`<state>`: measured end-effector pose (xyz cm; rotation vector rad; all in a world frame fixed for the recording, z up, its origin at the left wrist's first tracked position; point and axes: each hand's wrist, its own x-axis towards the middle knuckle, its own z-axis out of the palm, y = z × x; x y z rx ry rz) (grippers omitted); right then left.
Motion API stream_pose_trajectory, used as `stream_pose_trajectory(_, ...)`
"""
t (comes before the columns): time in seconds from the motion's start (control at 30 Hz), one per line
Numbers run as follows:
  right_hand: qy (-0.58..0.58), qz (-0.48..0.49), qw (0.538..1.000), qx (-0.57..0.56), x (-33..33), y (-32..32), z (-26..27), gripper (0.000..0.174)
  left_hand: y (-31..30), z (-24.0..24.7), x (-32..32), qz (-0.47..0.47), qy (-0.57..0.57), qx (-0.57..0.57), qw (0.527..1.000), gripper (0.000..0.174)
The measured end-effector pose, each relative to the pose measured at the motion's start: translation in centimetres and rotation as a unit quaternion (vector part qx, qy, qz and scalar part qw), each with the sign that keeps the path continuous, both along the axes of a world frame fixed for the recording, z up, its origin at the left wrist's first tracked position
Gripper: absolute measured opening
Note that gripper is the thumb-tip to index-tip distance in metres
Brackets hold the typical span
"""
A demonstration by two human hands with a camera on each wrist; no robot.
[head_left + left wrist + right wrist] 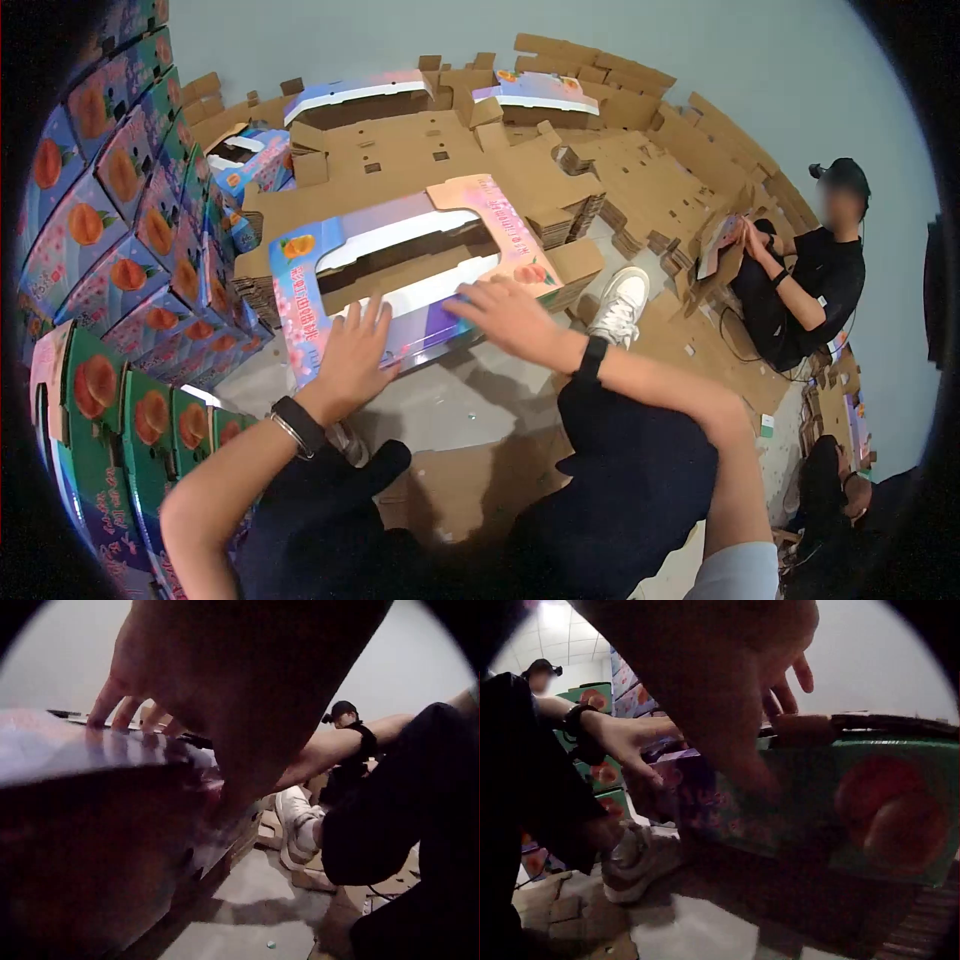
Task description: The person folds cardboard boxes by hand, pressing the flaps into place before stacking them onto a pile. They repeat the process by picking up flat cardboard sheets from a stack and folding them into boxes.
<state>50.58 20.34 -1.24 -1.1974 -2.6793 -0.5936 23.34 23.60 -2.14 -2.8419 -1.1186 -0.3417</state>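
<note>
A printed fruit carton in blue, purple and peach lies in front of me on a stack of flat cardboard. Its top has a long opening with white-edged flaps, and brown cardboard shows inside. My left hand rests with spread fingers on the near top rim, left of the middle. On the same rim farther right lies my right hand, its fingers reaching over the edge. In the left wrist view, that hand's fingers touch the carton top. The right wrist view shows the carton's green side with printed peaches.
Printed cartons are piled high at the left. Green cartons stand close by my left arm. Flattened cardboard lies along the wall. A seated person handles a carton at the right. My white shoe is beside the stack.
</note>
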Motion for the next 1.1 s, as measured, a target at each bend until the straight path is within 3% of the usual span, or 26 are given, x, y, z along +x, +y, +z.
stream_pose_trajectory(0.03,-0.010,-0.002,1.000,-0.006,0.5,0.7,-0.1,0.047,0.2,-0.4,-0.6,-0.028,-0.013,0.024,0.999,0.068)
stream_pose_trajectory(0.07,-0.018,-0.002,1.000,-0.012,0.2,1.2,-0.1,0.042,0.2,0.0,-1.5,-0.023,-0.004,0.023,0.999,0.068)
stream_pose_trajectory(0.13,-0.037,-0.014,0.998,-0.054,-0.3,1.3,-0.3,0.044,0.4,0.9,-2.6,-0.116,0.063,-0.004,0.991,0.061)
stream_pose_trajectory(0.27,-0.163,-0.097,0.962,-0.195,-0.4,0.9,0.8,0.052,-0.4,1.1,-2.3,-0.106,0.066,-0.054,0.991,0.045)
stream_pose_trajectory(0.33,-0.159,-0.091,0.969,-0.164,-0.6,0.4,0.7,0.046,-1.6,0.8,-2.3,-0.086,0.044,-0.070,0.993,0.039)
stream_pose_trajectory(0.4,-0.150,-0.077,0.980,-0.102,-0.7,-0.5,0.5,0.035,-2.7,0.6,-2.4,-0.108,0.100,0.011,0.989,0.038)
stream_pose_trajectory(0.47,-0.141,-0.060,0.987,-0.036,-0.9,-0.9,0.5,0.026,-2.6,0.8,-2.5,-0.117,0.072,0.028,0.990,0.033)
stream_pose_trajectory(0.6,-0.104,-0.110,0.988,-0.033,-0.7,-1.1,0.9,0.038,-2.8,2.2,-2.2,-0.167,0.028,0.016,0.985,0.031)
stream_pose_trajectory(0.7,-0.157,-0.089,0.983,-0.037,-0.3,-1.6,2.1,0.038,-3.8,2.1,-1.2,-0.205,0.059,-0.040,0.976,0.031)
stream_pose_trajectory(0.8,-0.107,-0.041,0.990,-0.080,0.0,-1.4,3.3,0.041,-5.3,1.7,-0.6,-0.278,0.030,-0.080,0.957,0.027)
stream_pose_trajectory(0.87,-0.026,-0.043,0.957,-0.286,-0.5,-0.6,4.4,0.037,-5.7,1.1,-0.2,-0.299,0.017,-0.104,0.949,0.025)
stream_pose_trajectory(0.9,0.075,-0.011,0.952,-0.296,-0.6,0.1,4.5,0.030,-6.0,0.6,-0.1,-0.314,0.077,-0.116,0.939,0.025)
stream_pose_trajectory(0.93,0.087,0.018,0.963,-0.255,-0.7,1.3,4.7,0.031,-6.3,0.1,-0.1,-0.330,0.140,-0.130,0.925,0.026)
stream_pose_trajectory(0.97,0.100,0.046,0.971,-0.214,-1.1,2.6,4.9,0.034,-6.4,-0.7,-0.3,-0.347,0.126,-0.134,0.920,0.024)
stream_pose_trajectory(1.07,0.104,0.038,0.985,-0.130,-2.5,5.9,4.4,0.044,-6.9,-2.1,-0.2,-0.366,0.138,-0.078,0.917,0.028)
stream_pose_trajectory(1.1,0.057,0.016,0.996,-0.072,-2.7,6.9,4.1,0.049,-7.0,-2.5,-0.1,-0.370,0.141,-0.075,0.915,0.028)
